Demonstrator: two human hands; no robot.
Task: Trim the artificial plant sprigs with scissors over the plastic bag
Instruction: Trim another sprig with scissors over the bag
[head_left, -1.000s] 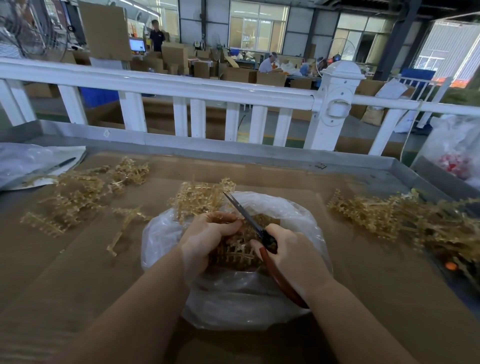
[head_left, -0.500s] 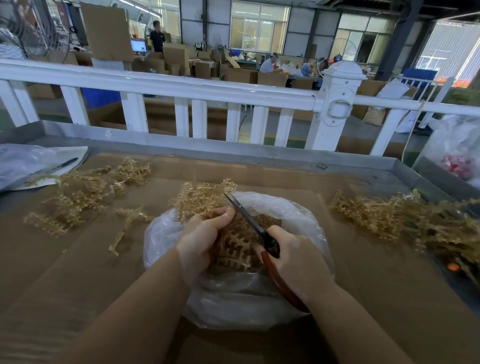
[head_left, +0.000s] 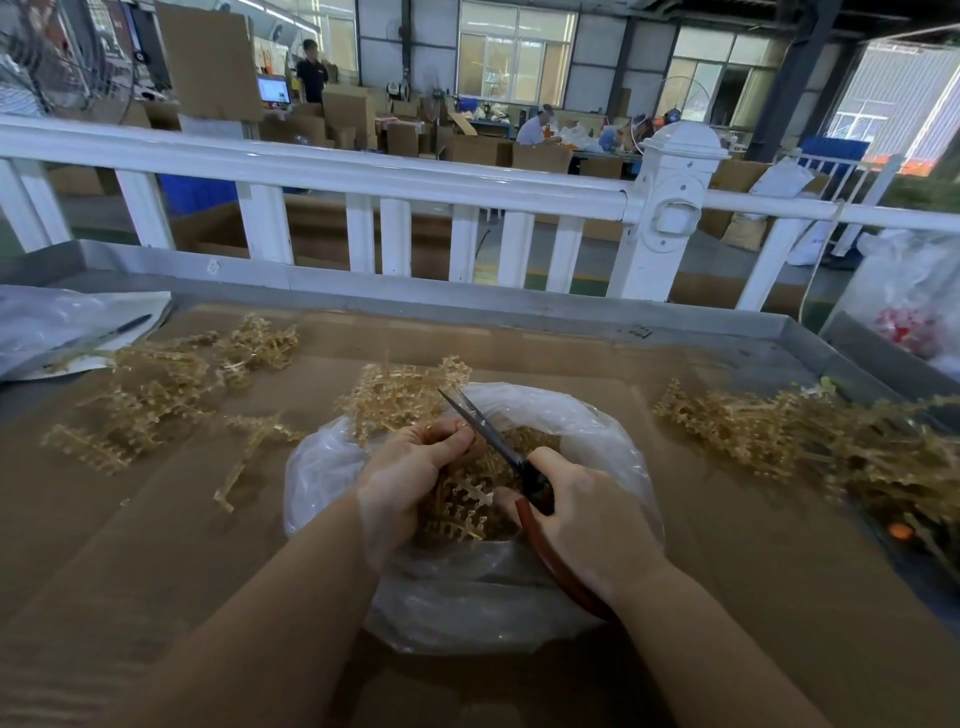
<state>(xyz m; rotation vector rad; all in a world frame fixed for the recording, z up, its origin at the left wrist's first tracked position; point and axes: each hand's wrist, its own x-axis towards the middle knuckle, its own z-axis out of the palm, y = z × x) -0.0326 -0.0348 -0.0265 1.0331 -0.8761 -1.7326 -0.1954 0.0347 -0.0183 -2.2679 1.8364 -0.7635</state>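
Pinching one sprig (head_left: 462, 499) in left hand (head_left: 410, 478) grip; right hand (head_left: 587, 525) grip curled round one scissors (head_left: 498, 441), blades slightly parted, over one plastic bag (head_left: 613, 441). Three loose sprig piles on worktop (head_left: 727, 571).

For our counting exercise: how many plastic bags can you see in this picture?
3. One clear plastic bag lies under the hands at centre, one lies flat at the table's far left, and one stands off the table at right. Others may be hidden.

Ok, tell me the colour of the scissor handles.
Reddish-brown scissor handles, seen in the head view, gripped by the right hand.
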